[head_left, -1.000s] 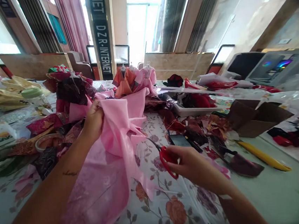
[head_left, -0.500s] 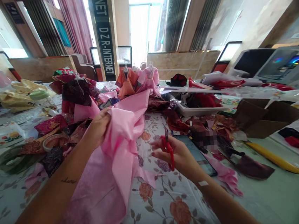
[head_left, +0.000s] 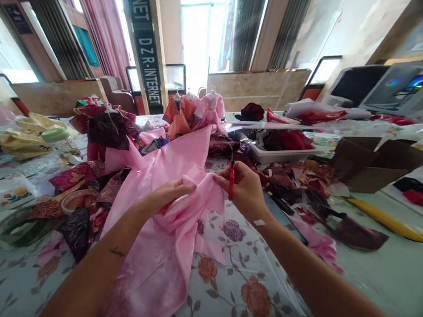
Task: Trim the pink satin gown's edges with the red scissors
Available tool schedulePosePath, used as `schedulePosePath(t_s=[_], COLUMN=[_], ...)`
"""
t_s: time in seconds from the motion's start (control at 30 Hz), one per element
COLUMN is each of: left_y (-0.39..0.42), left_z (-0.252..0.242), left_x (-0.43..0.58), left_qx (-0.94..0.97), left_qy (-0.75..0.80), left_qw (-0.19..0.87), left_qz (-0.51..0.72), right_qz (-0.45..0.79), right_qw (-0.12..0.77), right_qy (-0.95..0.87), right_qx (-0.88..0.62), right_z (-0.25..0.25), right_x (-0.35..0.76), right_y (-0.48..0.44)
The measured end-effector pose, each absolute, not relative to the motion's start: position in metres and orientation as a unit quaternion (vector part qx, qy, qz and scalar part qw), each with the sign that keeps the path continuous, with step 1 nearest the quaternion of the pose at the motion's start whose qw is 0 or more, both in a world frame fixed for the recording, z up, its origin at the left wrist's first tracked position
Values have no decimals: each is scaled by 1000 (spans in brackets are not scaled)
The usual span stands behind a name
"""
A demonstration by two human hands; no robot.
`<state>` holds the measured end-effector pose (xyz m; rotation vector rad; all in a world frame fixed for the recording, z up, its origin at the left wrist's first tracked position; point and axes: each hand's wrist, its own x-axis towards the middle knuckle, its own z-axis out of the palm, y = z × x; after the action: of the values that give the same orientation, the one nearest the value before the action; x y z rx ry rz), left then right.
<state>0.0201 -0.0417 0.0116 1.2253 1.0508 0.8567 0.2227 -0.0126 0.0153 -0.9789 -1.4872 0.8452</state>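
left hand (head_left: 164,195) grip clutching pink fabric (head_left: 173,222); right hand (head_left: 242,190) grip on red scissors (head_left: 231,179).

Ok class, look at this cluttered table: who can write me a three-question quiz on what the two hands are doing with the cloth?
1. Which hand holds the red scissors? A) the left B) the right C) neither
2. True or false: the pink fabric lies flat on the table, with no hand on it.
3. Fill in: the tablecloth is printed with ___.

Key
1. B: the right hand holds them.
2. False: the left hand grips it, bunched up.
3. Flowers.
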Motion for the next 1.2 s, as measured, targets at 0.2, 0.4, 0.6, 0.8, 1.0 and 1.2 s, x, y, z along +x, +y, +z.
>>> schedulePosePath(t_s=[0.2,0.4,0.6,0.8,1.0,1.2], left_y=[-41,-42,-49,-56,-59,-62], left_z=[8,10,5,-25,-31,-33], left_x=[11,0,15,26,22,28], left_qx=[580,508,422,422,396,422], left_qy=[514,432,390,428,430,387], left_qw=[532,580,668,681,642,572], left_qz=[341,468,473,417,496,587], right_qz=[356,382,379,355,327,333], right_qw=[592,596,602,527,507,515], right_qy=[-591,-575,-583,-624,-626,-621], right_qx=[-417,-411,-391,-455,-493,-488], right_z=[15,12,17,-21,-48,-54], right_x=[220,225,226,224,229,223], right_y=[-1,-7,-5,8,8,1])
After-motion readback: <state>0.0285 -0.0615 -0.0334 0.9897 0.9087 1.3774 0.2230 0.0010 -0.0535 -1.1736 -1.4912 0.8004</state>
